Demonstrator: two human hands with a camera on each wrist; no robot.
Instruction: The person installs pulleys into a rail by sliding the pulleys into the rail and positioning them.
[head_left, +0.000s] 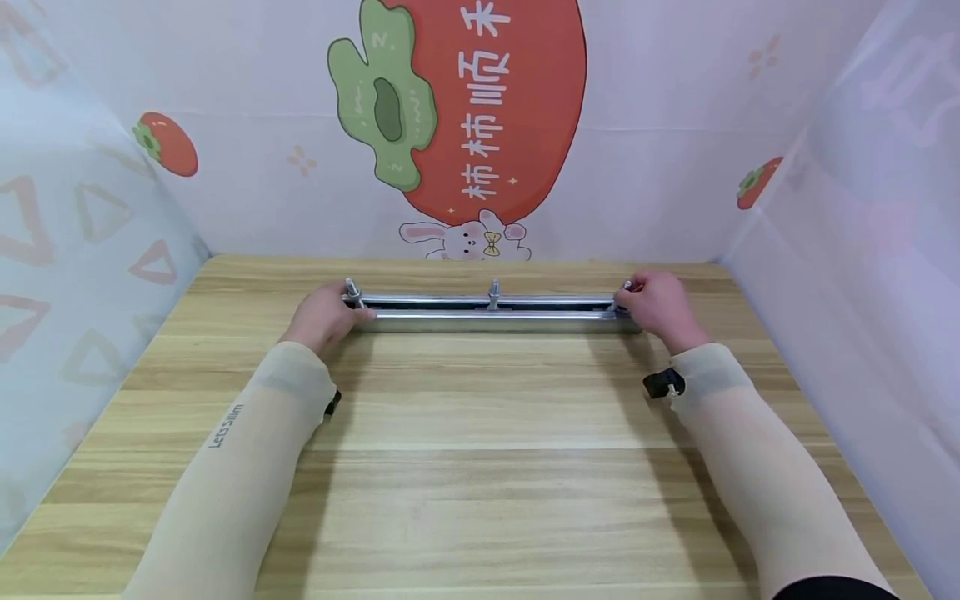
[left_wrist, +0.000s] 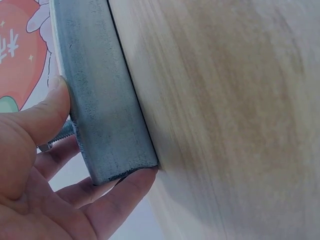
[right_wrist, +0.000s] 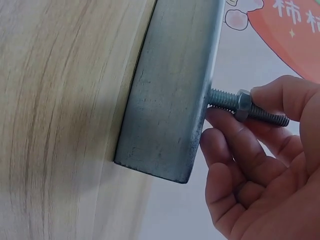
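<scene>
A long grey metal strut channel (head_left: 495,322) lies crosswise on the table, its slot facing up. Three threaded bolts stand up from it: a left bolt (head_left: 353,289), a middle bolt (head_left: 494,293) and a right one. My left hand (head_left: 322,317) grips the channel's left end, thumb (left_wrist: 59,102) at the upper edge and fingertips against the cut end. At the other end, my right hand (head_left: 663,308) has its thumb and fingers around the hex nut (right_wrist: 243,105) on the right bolt (right_wrist: 222,99). Threads show on both sides of that nut.
The wood-grain table (head_left: 480,500) spreads out in front of the channel. Behind it rises a printed backdrop (head_left: 637,192) with a big persimmon, and patterned sheets hang at both sides. Black straps (head_left: 663,383) show at the wrists beneath pale sleeves.
</scene>
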